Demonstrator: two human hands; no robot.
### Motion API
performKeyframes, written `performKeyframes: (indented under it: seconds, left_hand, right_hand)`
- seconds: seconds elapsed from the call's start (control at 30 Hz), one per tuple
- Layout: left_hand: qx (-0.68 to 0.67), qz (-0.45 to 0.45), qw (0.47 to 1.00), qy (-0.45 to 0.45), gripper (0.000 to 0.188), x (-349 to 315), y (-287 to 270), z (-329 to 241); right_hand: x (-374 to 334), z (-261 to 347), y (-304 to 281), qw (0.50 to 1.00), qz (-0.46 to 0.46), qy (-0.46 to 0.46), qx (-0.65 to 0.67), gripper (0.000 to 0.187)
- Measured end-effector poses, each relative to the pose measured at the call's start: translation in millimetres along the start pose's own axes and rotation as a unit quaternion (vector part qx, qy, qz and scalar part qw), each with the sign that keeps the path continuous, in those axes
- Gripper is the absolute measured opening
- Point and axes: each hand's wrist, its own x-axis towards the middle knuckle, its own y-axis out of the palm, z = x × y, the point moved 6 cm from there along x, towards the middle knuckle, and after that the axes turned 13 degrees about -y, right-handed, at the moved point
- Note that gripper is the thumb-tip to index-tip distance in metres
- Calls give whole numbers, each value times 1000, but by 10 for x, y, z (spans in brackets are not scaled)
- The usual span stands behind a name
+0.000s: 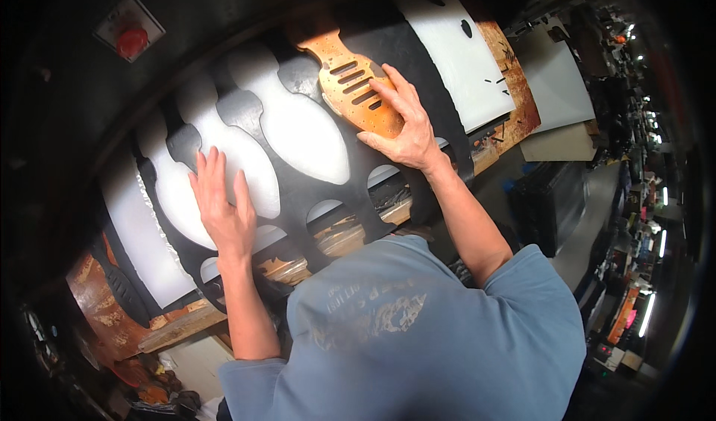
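Orange, slotted, sole-shaped plate [333,57], probably stiff and moderately heavy, lies over the black cut-out sheet [298,199], its wide rim, seemingly the best hold, grasped by the right hand [409,139], the fingers of the left hand [228,223] outstretched, gripping nothing.

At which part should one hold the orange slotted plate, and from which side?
Grip the orange slotted plate, probably across the edges of its tapering near end, from the near side with the right hand: this end lies closest; the narrow neck is farther.
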Motion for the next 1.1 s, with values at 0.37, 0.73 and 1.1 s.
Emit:
performKeyframes:
  seconds: [0.37, 0.73, 1.1]
  left_hand:
    - [-164, 52, 984, 48, 13, -1283, 189, -830]
    - [-43, -14, 995, 87, 19, -1400, 314, -835]
    - [-40, -58, 997, 16, 20, -1435, 291, -774]
  right_hand:
    - [3, -53, 20, 998, -61, -15, -3, 76]
    - [-143, 31, -638, 970, -228, -24, 74, 32]
    - [-450, -134, -1456, 964, -255, -54, 62, 12]
